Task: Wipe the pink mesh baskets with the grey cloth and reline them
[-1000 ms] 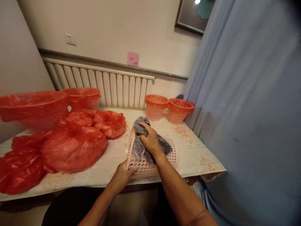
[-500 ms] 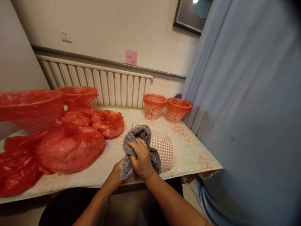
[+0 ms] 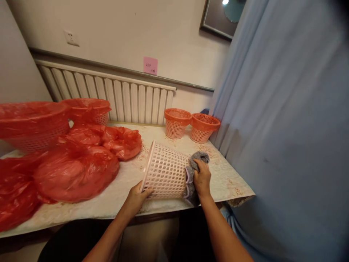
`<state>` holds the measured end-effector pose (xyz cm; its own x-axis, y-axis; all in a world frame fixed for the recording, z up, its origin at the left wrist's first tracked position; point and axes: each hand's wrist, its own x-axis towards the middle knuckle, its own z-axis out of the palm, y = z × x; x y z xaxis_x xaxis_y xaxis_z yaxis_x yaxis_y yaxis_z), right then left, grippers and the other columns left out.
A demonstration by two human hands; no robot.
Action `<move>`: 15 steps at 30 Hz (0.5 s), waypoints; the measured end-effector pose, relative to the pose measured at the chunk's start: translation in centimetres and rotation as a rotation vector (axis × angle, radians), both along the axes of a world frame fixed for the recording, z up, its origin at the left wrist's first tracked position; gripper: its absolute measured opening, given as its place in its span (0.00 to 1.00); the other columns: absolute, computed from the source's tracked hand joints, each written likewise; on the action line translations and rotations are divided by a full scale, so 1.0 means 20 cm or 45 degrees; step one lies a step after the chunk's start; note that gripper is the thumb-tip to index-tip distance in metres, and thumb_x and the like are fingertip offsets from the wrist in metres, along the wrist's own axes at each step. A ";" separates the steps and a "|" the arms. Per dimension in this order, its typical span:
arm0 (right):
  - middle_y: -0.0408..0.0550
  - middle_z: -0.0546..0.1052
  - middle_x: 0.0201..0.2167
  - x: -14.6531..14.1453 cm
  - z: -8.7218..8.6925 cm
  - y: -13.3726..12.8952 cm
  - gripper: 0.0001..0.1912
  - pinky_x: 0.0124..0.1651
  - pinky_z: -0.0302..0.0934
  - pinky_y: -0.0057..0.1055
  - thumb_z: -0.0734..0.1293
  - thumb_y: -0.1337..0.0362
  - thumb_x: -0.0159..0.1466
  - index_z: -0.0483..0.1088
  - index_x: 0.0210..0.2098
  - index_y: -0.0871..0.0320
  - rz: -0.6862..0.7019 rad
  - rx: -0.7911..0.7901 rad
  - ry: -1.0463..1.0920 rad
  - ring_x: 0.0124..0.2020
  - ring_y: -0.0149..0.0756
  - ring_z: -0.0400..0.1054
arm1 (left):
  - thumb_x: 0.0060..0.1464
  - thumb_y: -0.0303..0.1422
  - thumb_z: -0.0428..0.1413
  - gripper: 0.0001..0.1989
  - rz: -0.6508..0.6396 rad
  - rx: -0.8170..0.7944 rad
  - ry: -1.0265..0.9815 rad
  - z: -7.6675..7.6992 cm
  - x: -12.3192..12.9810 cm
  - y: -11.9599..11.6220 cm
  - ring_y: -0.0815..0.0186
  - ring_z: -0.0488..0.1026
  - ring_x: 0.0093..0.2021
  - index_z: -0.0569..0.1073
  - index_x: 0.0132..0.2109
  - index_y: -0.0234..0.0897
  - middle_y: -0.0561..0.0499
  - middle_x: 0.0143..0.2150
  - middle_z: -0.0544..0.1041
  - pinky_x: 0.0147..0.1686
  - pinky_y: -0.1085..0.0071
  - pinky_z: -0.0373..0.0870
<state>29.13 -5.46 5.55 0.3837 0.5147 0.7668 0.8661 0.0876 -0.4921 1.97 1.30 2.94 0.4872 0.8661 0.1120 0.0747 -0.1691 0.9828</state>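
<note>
A pale pink perforated wastebasket (image 3: 167, 169) lies on its side on the table, its mouth facing left. My left hand (image 3: 135, 199) grips its rim at the lower left, thumb on the outside and the other fingers partly hidden by the rim. At the basket's base end, my right hand (image 3: 202, 179) is closed around a bunched grey cloth (image 3: 193, 190) with a light purple edge. The cloth presses against the base, and part of it sticks up above my fingers.
Several red plastic bags (image 3: 77, 173) bulge across the table's left side. Behind them stand two bag-lined baskets (image 3: 32, 123). Two smaller lined baskets (image 3: 177, 123) are at the back right. A blue curtain (image 3: 278, 127) hangs along the right, and a radiator (image 3: 117, 96) lines the wall.
My right hand has moved right with the cloth, from the rim end to the base of the wastebasket, uncovering its side. My left hand stays near the rim.
</note>
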 end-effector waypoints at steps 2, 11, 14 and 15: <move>0.50 0.74 0.43 0.07 -0.02 0.00 0.24 0.54 0.58 0.42 0.57 0.74 0.51 0.71 0.45 0.58 -0.093 0.014 0.090 0.47 0.41 0.65 | 0.48 0.36 0.56 0.20 -0.001 -0.010 -0.012 0.01 0.01 0.00 0.56 0.75 0.44 0.72 0.47 0.30 0.45 0.42 0.80 0.47 0.63 0.69; 0.46 0.76 0.45 -0.20 0.30 0.34 0.24 0.56 0.58 0.36 0.60 0.72 0.50 0.72 0.46 0.57 0.315 -0.022 0.410 0.49 0.39 0.68 | 0.46 0.34 0.55 0.18 -0.026 0.011 -0.015 0.04 0.02 -0.08 0.57 0.75 0.43 0.73 0.45 0.31 0.45 0.42 0.80 0.47 0.64 0.69; 0.45 0.76 0.46 -0.39 0.41 0.42 0.24 0.56 0.59 0.34 0.61 0.72 0.50 0.72 0.46 0.57 0.553 -0.033 0.367 0.49 0.37 0.68 | 0.46 0.34 0.55 0.17 0.001 -0.003 -0.011 0.05 0.01 -0.10 0.58 0.75 0.42 0.73 0.44 0.31 0.47 0.40 0.79 0.45 0.65 0.70; 0.45 0.76 0.46 -0.46 0.43 0.42 0.25 0.57 0.58 0.34 0.60 0.73 0.50 0.72 0.46 0.56 0.638 -0.033 0.318 0.49 0.36 0.68 | 0.45 0.34 0.55 0.17 0.017 -0.007 0.000 0.06 0.01 -0.10 0.58 0.75 0.41 0.73 0.44 0.31 0.47 0.40 0.79 0.44 0.65 0.70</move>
<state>20.01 2.84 14.21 0.2556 0.6985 0.6684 0.5783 0.4436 -0.6847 2.13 -0.67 4.05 0.4755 0.8732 0.1070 0.0769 -0.1624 0.9837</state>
